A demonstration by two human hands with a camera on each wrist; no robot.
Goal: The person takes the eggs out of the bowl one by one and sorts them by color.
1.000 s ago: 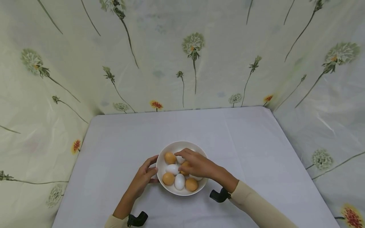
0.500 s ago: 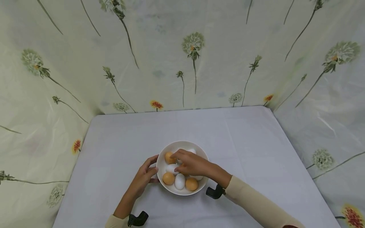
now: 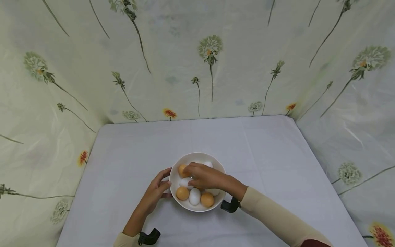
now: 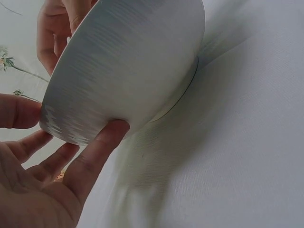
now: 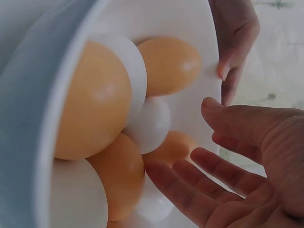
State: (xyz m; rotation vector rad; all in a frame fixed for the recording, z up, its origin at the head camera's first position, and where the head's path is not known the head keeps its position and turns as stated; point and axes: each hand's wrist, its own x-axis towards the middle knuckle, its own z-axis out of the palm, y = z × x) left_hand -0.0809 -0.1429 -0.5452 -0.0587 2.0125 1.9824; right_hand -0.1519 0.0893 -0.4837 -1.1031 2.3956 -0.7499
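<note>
A white bowl (image 3: 192, 157) of brown and white eggs stands on the white-covered table. My left hand (image 3: 152, 193) holds the bowl's left side, thumb at the rim. In the left wrist view its other fingers (image 4: 97, 152) lie against the outer wall. My right hand (image 3: 210, 176) reaches over the bowl from the right. The right wrist view shows its fingers spread, with one fingertip close by a brown egg (image 5: 118, 178) and a small white egg (image 5: 151, 126). Near the front lie a white egg (image 3: 194, 197) and a brown egg (image 3: 207, 199). The right hand covers the middle eggs in the head view.
The table (image 3: 253, 154) extends around the bowl on all sides. A curtain (image 3: 172, 61) printed with dandelions hangs behind it and along both sides. A dark wrist mount (image 3: 230, 205) sits on the right wrist, another dark mount (image 3: 149, 236) on the left.
My right hand has moved left over the eggs, covering the middle brown egg and uncovering a white one near the far rim. The left hand and bowl have stayed in place.
</note>
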